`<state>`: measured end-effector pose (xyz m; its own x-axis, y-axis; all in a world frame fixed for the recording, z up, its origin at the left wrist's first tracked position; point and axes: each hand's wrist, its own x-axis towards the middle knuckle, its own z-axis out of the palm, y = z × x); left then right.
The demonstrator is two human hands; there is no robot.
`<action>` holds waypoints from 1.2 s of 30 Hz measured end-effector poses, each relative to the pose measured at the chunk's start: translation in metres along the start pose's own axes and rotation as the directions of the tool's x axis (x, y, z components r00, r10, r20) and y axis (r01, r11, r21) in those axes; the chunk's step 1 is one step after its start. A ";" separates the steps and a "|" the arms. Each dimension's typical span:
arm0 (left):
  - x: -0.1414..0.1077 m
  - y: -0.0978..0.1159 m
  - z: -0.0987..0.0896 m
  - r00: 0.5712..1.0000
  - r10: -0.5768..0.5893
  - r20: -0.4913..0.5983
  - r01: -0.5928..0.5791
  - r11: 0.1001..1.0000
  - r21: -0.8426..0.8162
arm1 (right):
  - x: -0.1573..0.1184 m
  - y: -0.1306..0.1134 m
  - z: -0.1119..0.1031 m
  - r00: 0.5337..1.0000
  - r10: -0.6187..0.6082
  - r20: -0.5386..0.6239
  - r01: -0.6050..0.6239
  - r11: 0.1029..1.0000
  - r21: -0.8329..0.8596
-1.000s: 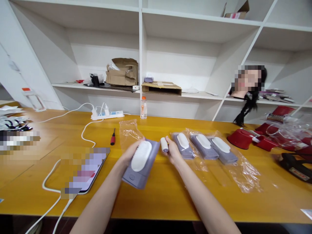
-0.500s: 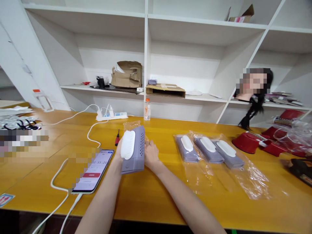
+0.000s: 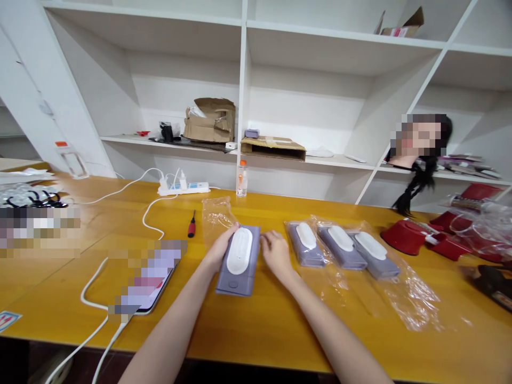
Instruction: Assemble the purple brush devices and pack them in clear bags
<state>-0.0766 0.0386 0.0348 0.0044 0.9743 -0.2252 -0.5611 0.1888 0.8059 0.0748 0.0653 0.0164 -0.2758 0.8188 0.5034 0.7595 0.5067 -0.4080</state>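
Observation:
My left hand [image 3: 224,247] is closed on the left side of a purple-grey box-shaped device [image 3: 234,285] with a white oval piece on its face. Just right of its upper edge is my right hand [image 3: 276,254], its fingers curled; whether it touches the device or holds anything small is not clear. An empty clear plastic bag [image 3: 216,213] lies behind my left hand. To the right, three similar devices, the nearest one [image 3: 310,256] among them, lie side by side in clear bags.
A phone [image 3: 154,277] with white cables lies at the left, near a red-handled screwdriver [image 3: 191,228]. Behind are a power strip [image 3: 196,188] and a bottle [image 3: 242,181]. Red parts [image 3: 404,236] stand at the right, below a mannequin head [image 3: 416,138] on the shelf.
The held device has moved right and toward me, its white oval face turned up more. My right hand has come out from behind it to the right, and the plastic bag shows more fully.

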 end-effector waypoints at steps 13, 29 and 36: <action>0.003 -0.026 0.022 0.988 0.035 -0.150 -0.049 0.995 -0.086 | -0.038 -0.031 -0.019 0.987 0.158 -0.020 -0.155 0.983 0.094; -0.009 -0.051 0.032 0.994 0.088 0.058 -0.087 0.996 -0.013 | -0.014 -0.022 -0.039 0.969 0.240 -0.055 -0.229 0.961 0.153; -0.005 -0.065 0.033 0.990 0.105 0.097 -0.104 0.995 -0.013 | -0.008 -0.016 -0.040 0.953 0.303 -0.011 -0.301 0.951 0.071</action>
<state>-0.0126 0.0252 0.0021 0.0263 0.9960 -0.0853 -0.5689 0.0850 0.8180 0.0879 0.0398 0.0495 -0.0266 0.9308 0.3645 0.7633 0.2544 -0.5938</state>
